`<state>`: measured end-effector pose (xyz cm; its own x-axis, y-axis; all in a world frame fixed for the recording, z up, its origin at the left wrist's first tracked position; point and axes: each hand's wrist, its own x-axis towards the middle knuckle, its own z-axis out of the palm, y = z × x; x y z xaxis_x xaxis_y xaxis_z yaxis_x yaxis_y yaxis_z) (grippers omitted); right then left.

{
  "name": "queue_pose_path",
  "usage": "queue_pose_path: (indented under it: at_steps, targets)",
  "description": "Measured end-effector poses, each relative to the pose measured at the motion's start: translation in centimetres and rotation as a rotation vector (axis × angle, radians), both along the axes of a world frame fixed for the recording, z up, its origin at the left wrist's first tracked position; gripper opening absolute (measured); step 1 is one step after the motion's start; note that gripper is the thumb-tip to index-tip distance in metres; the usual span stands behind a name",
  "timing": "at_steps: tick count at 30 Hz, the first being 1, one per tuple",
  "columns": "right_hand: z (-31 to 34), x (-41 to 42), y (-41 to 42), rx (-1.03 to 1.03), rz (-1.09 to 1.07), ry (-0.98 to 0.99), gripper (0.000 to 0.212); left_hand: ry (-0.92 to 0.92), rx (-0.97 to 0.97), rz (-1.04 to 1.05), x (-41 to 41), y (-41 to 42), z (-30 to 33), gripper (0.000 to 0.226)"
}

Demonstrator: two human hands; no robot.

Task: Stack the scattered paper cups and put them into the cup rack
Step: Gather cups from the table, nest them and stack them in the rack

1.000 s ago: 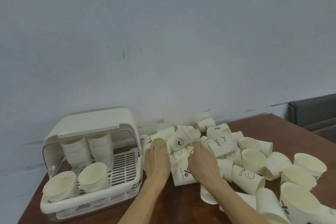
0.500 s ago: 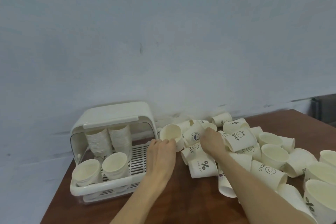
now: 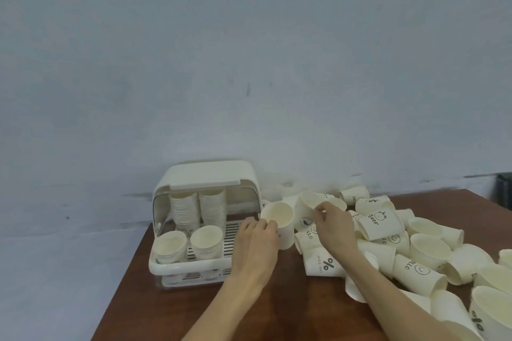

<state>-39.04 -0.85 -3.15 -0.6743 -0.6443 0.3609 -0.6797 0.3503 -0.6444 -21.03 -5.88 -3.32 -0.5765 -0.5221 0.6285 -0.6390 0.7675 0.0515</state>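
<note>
cups (image 3: 496,313) cut off at right edge, rack (image 3: 191,267) base partly hidden

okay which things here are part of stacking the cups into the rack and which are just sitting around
Part of the job:
left hand holding a cup
right hand pinching another cup
loose cups heaped on the table
cup rack, stacks already inside

Just there:
dark object at the far right edge
wall

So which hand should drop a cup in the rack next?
Left. The left hand already grips an upright cup right beside the rack; the right hand is over the pile, farther off.
</note>
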Motion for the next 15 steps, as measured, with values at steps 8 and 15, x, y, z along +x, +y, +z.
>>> queue_pose_path:
  at_steps: [8, 15]
  targets:
    - [-0.2, 5.2, 2.7, -0.036, 0.106, 0.135, 0.013, 0.027, 0.054, 0.059, 3.8, 1.2, 0.1, 0.016]
    - [0.1, 8.3, 2.7, -0.033, 0.15, 0.177, 0.014, 0.008, 0.077, 0.124, 6.5, 1.1, 0.3, 0.02]
